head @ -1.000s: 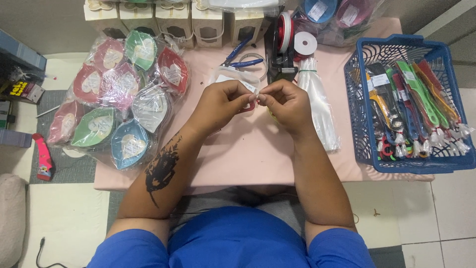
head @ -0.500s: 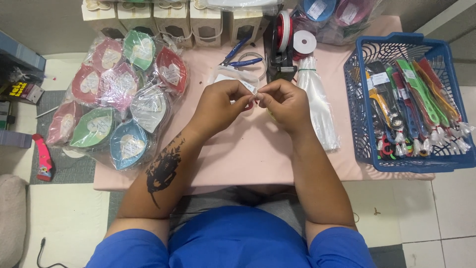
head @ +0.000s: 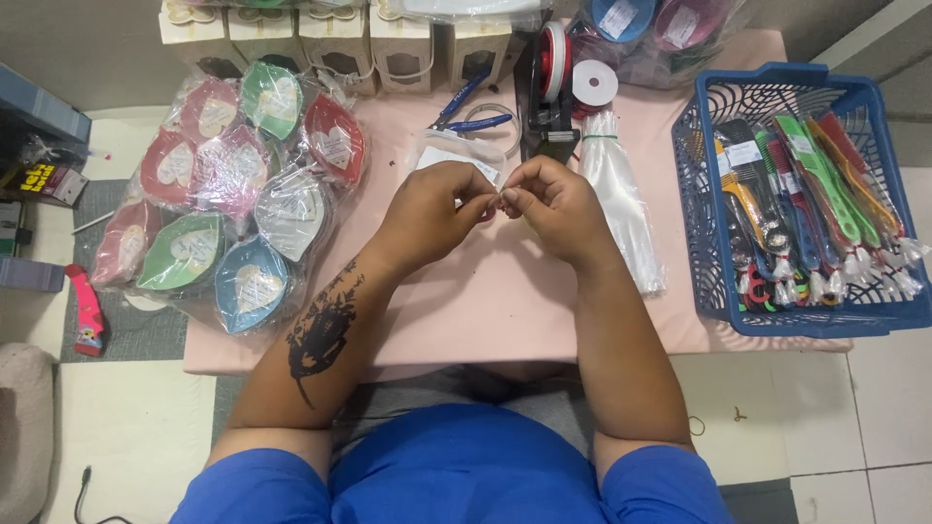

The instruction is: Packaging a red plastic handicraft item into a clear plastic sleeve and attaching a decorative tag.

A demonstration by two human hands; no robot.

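Bare pink tabletop (head: 485, 301) lies open below and between the forearms. Left is walled by the bag of leaf-shaped dishes (head: 228, 189), right by the bundle of clear sleeves (head: 621, 194) and blue basket (head: 796, 194); beyond, the tape dispenser (head: 549, 87) and pliers (head: 471, 112) crowd in (gift boxes (head: 320, 39) behind).

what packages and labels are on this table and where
Clear plastic bags of coloured leaf-shaped dishes with pale heart labels: table's left side.
Cream window boxes: rear edge.
Clear empty sleeves bundle: right of the hands.
Blue plastic basket of wrapped combs: far right.
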